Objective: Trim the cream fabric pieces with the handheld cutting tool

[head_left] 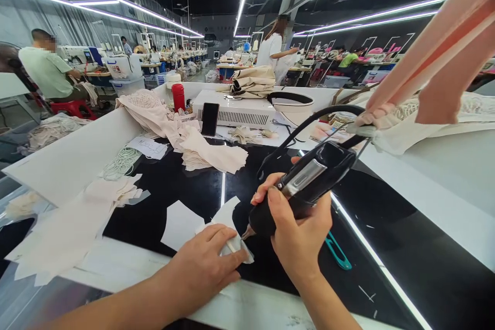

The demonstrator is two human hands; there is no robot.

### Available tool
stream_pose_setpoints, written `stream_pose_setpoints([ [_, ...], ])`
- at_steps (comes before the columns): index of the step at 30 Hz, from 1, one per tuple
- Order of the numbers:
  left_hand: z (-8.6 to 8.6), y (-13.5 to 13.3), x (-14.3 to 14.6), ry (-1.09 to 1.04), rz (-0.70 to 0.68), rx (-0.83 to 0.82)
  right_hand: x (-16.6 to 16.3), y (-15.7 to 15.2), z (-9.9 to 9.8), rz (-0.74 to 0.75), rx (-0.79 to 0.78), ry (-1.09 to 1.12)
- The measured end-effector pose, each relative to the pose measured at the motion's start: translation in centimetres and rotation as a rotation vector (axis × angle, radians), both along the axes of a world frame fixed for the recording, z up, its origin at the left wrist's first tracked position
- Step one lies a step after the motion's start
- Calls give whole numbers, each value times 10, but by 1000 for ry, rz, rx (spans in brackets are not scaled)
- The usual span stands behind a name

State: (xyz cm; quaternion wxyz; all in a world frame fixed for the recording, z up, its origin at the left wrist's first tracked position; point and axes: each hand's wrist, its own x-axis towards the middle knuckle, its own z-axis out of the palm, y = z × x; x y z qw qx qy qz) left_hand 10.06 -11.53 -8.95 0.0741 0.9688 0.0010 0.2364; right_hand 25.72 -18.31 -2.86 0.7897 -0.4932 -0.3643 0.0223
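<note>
My right hand (297, 221) is wrapped round a black corded handheld power tool (305, 183), thumb along its body. The tool's tapered metal tip (247, 233) points down-left and meets, or nearly meets, the edge of a small white piece (247, 256). My left hand (211, 252) grips that piece against the glossy black tabletop, fingers curled over it. Whether the piece is cloth or card I cannot tell. Behind my left fingers lie a flat white pattern-like piece (181, 224) and a curved white strip (228, 211).
A pink cloth (433, 56) hangs by the tool's cord at upper right. Cream fabric pieces (77, 221) are piled at left, more (212, 152) farther back. A teal cutter (338, 251), phone (210, 119) and white box (234, 108) are around. Co-workers (50, 67) are beyond.
</note>
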Motion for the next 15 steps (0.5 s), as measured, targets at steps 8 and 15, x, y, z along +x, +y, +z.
stream_pose_setpoints([
  [8,1,-8,-6,-22,5,78,-6,-13,4,45,37,22],
  [15,9,22,-6,91,-73,35,-7,-11,3,36,44,17],
])
